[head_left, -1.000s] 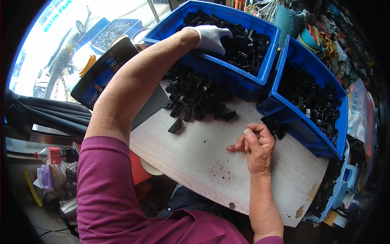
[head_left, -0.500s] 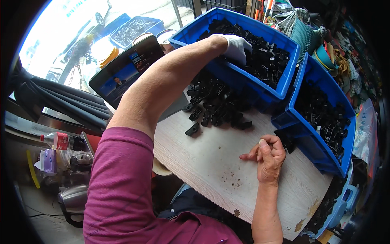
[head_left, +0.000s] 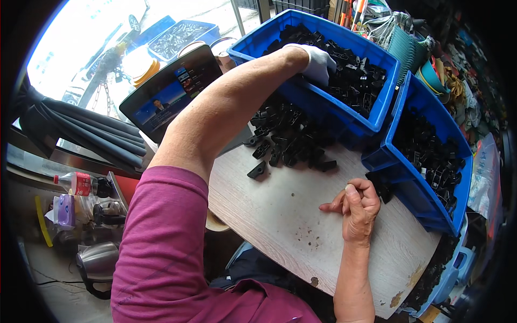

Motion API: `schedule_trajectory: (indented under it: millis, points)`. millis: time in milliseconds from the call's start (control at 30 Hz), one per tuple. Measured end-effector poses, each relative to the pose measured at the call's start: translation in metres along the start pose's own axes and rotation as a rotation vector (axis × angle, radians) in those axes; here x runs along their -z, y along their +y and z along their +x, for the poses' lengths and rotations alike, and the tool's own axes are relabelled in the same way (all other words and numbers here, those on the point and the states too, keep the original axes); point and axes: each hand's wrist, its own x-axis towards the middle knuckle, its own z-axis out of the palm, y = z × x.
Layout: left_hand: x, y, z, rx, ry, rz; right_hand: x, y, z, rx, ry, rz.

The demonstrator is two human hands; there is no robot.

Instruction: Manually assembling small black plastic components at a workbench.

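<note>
My left arm reaches across to the far blue bin point(head_left: 344, 105), which is heaped with small black plastic parts point(head_left: 353, 75). My left hand point(head_left: 321, 65), in a white glove, dips over the bin's near wall among the parts. Its fingers are hidden, so what it holds does not show. My right hand point(head_left: 357, 212), bare, rests on the pale wooden table point(head_left: 269, 199) with fingers curled and the thumb against the index finger. Nothing is visible in it. A loose pile of black parts point(head_left: 293, 140) lies on the table below the far bin, with one part point(head_left: 257, 170) at its near edge.
A second blue bin point(head_left: 414, 175) of black parts stands to the right. A tablet point(head_left: 172, 97) with a lit screen leans at the far left. Left of the table are a bottle point(head_left: 75, 183), a tissue pack point(head_left: 65, 211) and a metal kettle point(head_left: 99, 264). Bundled cords point(head_left: 404, 46) hang behind.
My left hand has shifted very slightly within the far bin. The whole view has moved a little; my right hand keeps its pose on the table.
</note>
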Motion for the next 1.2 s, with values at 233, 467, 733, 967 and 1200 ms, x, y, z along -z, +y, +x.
schedule_trajectory:
  millis: [233,467,733,967,1200]
  points:
    - [0.004,-0.001,-0.001,-0.011,0.052,0.037,-0.001,0.001,-0.001,-0.002,-0.009,0.021]
    - [0.003,-0.001,-0.001,0.025,-0.017,0.002,-0.002,0.001,0.0,0.02,0.026,-0.05]
    - [0.005,0.004,-0.003,-0.009,0.097,0.058,-0.002,0.001,0.0,0.023,0.041,-0.048]
    - [0.005,0.003,-0.006,0.01,0.257,-0.02,-0.003,-0.001,0.0,0.023,0.038,-0.06]
    - [0.0,-0.01,-0.004,-0.035,0.532,-0.078,-0.001,0.0,0.0,0.007,-0.005,0.003]
